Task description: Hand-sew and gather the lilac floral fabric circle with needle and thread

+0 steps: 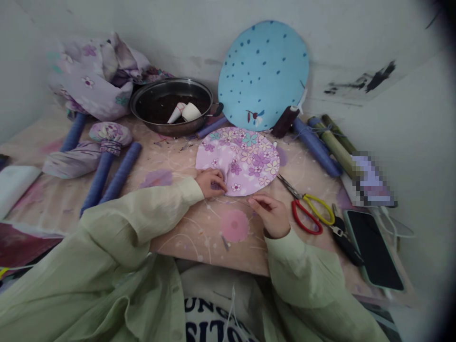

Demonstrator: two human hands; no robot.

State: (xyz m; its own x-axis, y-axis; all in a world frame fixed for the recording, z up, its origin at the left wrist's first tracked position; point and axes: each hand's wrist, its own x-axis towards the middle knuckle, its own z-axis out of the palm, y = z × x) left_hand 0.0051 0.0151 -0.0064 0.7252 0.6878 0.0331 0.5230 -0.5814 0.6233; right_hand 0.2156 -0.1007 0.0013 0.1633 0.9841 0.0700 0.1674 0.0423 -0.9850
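Observation:
A round piece of purple flowered fabric lies on the table, its lower left part puckered. My left hand is closed on the fabric's lower left edge, fingers pinched together. Just below the fabric's lower right edge, my right hand is closed, thumb and forefinger pressed together; anything between them is too small to make out. Scissors with one red and one yellow handle lie to the right of my right hand, tips near the fabric.
Behind stand a metal pan holding thread cones and a blue dotted disc. Wrapped rods and bundled fabric are left. Right are a dark thread spool, more rods, black snips and a phone.

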